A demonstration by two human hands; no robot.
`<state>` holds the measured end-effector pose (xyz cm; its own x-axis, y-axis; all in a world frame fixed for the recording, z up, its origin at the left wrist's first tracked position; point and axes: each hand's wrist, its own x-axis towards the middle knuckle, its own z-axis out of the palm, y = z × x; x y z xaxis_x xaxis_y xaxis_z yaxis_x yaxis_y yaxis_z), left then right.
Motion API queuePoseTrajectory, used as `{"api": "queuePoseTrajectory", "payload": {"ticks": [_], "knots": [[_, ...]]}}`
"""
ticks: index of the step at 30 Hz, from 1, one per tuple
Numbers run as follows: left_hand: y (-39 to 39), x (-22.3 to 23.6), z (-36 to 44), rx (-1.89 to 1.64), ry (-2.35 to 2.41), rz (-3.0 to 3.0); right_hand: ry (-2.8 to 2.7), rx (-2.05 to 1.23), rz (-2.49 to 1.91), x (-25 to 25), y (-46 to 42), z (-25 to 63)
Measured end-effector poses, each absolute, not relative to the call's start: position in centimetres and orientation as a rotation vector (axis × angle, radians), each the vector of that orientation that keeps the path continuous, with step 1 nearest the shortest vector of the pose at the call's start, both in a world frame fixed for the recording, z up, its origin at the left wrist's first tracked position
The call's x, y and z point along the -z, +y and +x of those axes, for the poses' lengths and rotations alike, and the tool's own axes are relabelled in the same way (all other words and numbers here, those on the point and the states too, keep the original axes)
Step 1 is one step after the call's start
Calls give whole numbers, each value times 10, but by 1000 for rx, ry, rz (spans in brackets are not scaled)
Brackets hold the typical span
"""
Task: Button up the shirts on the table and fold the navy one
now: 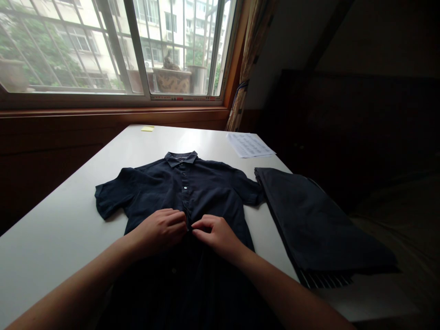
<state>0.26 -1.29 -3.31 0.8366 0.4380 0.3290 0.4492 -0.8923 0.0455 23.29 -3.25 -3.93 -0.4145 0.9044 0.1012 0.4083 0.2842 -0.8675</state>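
A dark navy short-sleeved shirt (pixel 213 183) lies front up on the white table, its collar pointing toward the window. Down its middle runs the button placket, where a pale button (pixel 185 187) shows on the chest. My left hand (pixel 165 229) is closed on the placket's edge below that button, fingers curled. Facing it, my right hand (pixel 215 233) pinches the placket with thumb and forefinger. The fingertips of both hands nearly meet, and they hide what lies between them. The lower part of the shirt is in deep shadow.
Folded dark garments (pixel 316 220) lie along the table's right edge, a striped one underneath. Printed sheets (pixel 250 145) rest at the far right corner, and a yellow sticky note (pixel 147 129) at the far left. Beyond the white table (pixel 68 211) is a barred window (pixel 103 50).
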Motion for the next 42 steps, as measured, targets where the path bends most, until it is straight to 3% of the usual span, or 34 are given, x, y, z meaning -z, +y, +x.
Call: {"api": "queuePoseTrajectory", "payload": {"ticks": [42], "knots": [[-13,39,3,633,-692,-2892,-1790,-1391,-1173,39,-24,240]]}}
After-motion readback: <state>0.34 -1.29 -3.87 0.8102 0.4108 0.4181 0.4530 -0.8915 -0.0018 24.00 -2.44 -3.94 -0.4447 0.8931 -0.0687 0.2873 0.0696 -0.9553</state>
